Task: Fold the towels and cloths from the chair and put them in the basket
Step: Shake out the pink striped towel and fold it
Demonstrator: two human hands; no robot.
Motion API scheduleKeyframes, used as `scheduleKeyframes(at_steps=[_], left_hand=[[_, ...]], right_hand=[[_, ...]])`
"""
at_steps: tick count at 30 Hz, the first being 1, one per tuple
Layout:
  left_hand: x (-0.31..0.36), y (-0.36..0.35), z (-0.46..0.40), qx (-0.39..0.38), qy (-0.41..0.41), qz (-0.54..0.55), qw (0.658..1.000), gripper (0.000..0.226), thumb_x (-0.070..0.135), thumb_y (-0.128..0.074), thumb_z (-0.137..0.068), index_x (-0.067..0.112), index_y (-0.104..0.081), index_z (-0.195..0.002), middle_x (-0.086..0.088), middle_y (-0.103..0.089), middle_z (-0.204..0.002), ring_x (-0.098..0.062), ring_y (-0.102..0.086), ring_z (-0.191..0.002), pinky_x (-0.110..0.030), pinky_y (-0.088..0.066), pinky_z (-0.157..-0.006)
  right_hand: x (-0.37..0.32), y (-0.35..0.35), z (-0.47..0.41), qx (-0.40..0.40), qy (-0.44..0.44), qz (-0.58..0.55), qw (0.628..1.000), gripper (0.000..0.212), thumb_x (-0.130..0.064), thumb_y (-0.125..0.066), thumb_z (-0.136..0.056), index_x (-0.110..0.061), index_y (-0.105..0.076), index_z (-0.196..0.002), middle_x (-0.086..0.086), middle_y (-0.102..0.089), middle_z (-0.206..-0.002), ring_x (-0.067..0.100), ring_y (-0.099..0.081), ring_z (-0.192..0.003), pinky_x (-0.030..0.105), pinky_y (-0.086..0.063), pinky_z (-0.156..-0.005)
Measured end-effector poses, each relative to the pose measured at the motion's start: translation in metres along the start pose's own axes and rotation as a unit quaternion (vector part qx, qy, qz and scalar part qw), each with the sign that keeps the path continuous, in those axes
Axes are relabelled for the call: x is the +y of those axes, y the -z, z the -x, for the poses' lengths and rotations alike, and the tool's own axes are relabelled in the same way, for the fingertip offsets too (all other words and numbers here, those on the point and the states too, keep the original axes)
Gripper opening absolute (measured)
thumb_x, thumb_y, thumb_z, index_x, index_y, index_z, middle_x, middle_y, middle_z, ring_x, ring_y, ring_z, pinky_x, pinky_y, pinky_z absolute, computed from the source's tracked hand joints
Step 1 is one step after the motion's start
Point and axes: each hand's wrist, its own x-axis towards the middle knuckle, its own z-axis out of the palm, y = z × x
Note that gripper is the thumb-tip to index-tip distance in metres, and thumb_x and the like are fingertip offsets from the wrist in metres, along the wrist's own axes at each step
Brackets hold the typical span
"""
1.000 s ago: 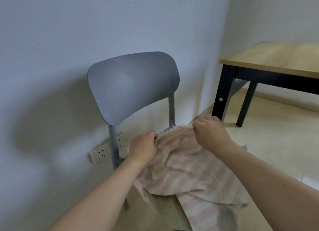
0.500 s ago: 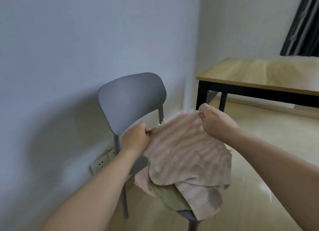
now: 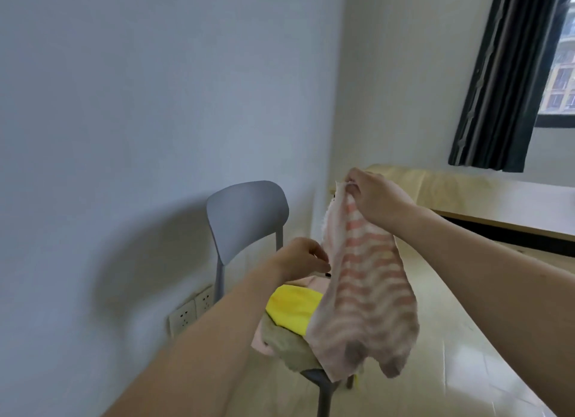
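A pink striped towel (image 3: 364, 292) hangs in the air above the grey chair (image 3: 245, 217). My right hand (image 3: 376, 198) pinches its top corner and holds it up. My left hand (image 3: 301, 258) is lower, fingers curled, its fingertips right at the towel's left edge; whether they pinch the cloth is unclear. On the chair seat lies a pile: a yellow cloth (image 3: 292, 307), an olive towel (image 3: 289, 345) and a pale pink cloth (image 3: 258, 339). The hanging towel hides part of the pile. No basket is in view.
The chair stands against a pale wall with two sockets (image 3: 189, 310) low beside it. A wooden table (image 3: 466, 192) with a black frame stands to the right under a window with a dark curtain (image 3: 497, 74). Glossy floor spreads to the right of the chair.
My right hand has lifted the striped towel's corner high off the chair, so the towel now hangs down. The yellow cloth beneath is uncovered. My view has risen and turned right.
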Motion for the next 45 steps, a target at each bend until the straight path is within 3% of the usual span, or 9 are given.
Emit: scheduleKeyframes(at_steps=[7, 11, 14, 17, 22, 33, 36, 40, 45], left_hand=[[0.033, 0.034, 0.007, -0.042, -0.051, 0.141, 0.988, 0.075, 0.014, -0.066, -0.083, 0.020, -0.030, -0.147, 0.004, -0.040, -0.136, -0.010, -0.038, -0.125, -0.028, -0.032, -0.104], [0.049, 0.039, 0.013, -0.108, 0.003, 0.047, 0.993, 0.008, 0.028, -0.075, -0.073, 0.025, -0.070, -0.078, 0.011, -0.063, -0.075, -0.012, -0.057, -0.081, -0.028, -0.044, -0.088], [0.051, 0.042, 0.012, -0.125, 0.040, 0.020, 0.991, 0.030, 0.016, -0.066, -0.087, 0.024, -0.057, -0.059, 0.006, -0.045, -0.056, -0.010, -0.043, -0.057, -0.020, -0.044, -0.059], [0.055, 0.053, 0.009, -0.042, 0.047, 0.006, 0.998, 0.021, 0.018, -0.055, -0.089, 0.019, -0.051, -0.068, 0.000, -0.044, -0.063, -0.012, -0.042, -0.051, -0.019, -0.037, -0.045], [0.058, 0.077, -0.020, 0.168, -0.034, -0.044, 0.984, 0.008, 0.010, -0.048, -0.084, 0.014, -0.049, -0.078, 0.000, -0.050, -0.073, -0.022, -0.046, -0.071, -0.029, -0.035, -0.059], [0.094, 0.119, -0.043, 0.400, -0.180, -0.234, 0.867, 0.026, 0.018, -0.037, -0.097, 0.018, -0.061, -0.105, 0.000, -0.068, -0.094, -0.024, -0.061, -0.084, -0.036, -0.051, -0.073], [0.079, 0.116, -0.025, 0.324, -0.177, -0.173, 0.913, 0.030, 0.011, -0.038, -0.096, 0.021, -0.065, -0.104, 0.012, -0.067, -0.098, -0.013, -0.060, -0.090, -0.026, -0.049, -0.075], [0.039, 0.090, -0.001, 0.064, -0.089, -0.058, 0.992, 0.023, 0.004, -0.050, -0.095, 0.015, -0.068, -0.105, 0.002, -0.069, -0.108, -0.011, -0.061, -0.097, -0.014, -0.046, -0.079], [-0.037, 0.017, 0.020, -0.237, 0.078, -0.043, 0.967, 0.021, 0.000, -0.057, -0.087, 0.012, -0.069, -0.099, -0.004, -0.066, -0.097, -0.017, -0.060, -0.089, -0.027, -0.051, -0.082]], right_hand=[[-0.004, 0.045, 0.012, -0.008, 0.057, -0.050, 0.997, 0.007, -0.020, -0.047, -0.098, -0.017, -0.051, -0.094, 0.003, -0.059, -0.089, 0.027, -0.056, -0.082, 0.039, -0.046, -0.075], [-0.006, 0.067, 0.012, 0.008, 0.065, -0.043, 0.997, 0.009, -0.021, -0.046, -0.098, -0.015, -0.051, -0.093, 0.000, -0.056, -0.084, 0.026, -0.055, -0.079, 0.038, -0.046, -0.073], [-0.005, 0.080, 0.010, 0.003, 0.035, -0.010, 0.999, 0.011, -0.023, -0.046, -0.098, -0.015, -0.052, -0.095, 0.003, -0.057, -0.089, 0.026, -0.056, -0.082, 0.038, -0.048, -0.075], [0.002, 0.087, 0.008, -0.046, -0.035, 0.100, 0.993, 0.013, -0.022, -0.045, -0.097, -0.012, -0.052, -0.096, 0.007, -0.057, -0.094, 0.028, -0.056, -0.085, 0.037, -0.046, -0.073], [0.017, 0.074, -0.004, -0.057, -0.082, 0.180, 0.979, 0.008, -0.008, -0.044, -0.092, -0.008, -0.052, -0.091, 0.008, -0.058, -0.084, 0.025, -0.057, -0.075, 0.033, -0.043, -0.059], [0.040, 0.058, -0.031, 0.148, -0.079, 0.106, 0.980, 0.010, -0.002, -0.040, -0.092, -0.009, -0.044, -0.098, 0.006, -0.055, -0.082, 0.027, -0.052, -0.075, 0.034, -0.038, -0.061], [0.055, 0.048, -0.011, 0.104, -0.070, 0.057, 0.991, 0.007, -0.011, -0.039, -0.096, -0.014, -0.045, -0.095, -0.004, -0.049, -0.074, 0.025, -0.051, -0.071, 0.034, -0.038, -0.061], [0.077, 0.020, 0.027, -0.106, -0.103, 0.029, 0.989, 0.010, -0.017, -0.049, -0.094, -0.010, -0.052, -0.089, 0.004, -0.056, -0.084, 0.020, -0.050, -0.074, 0.032, -0.039, -0.064], [0.098, -0.050, 0.089, -0.512, -0.135, 0.229, 0.817, 0.034, -0.023, -0.059, -0.089, -0.014, -0.061, -0.122, 0.001, -0.061, -0.105, 0.018, -0.057, -0.082, 0.019, -0.045, -0.058]])
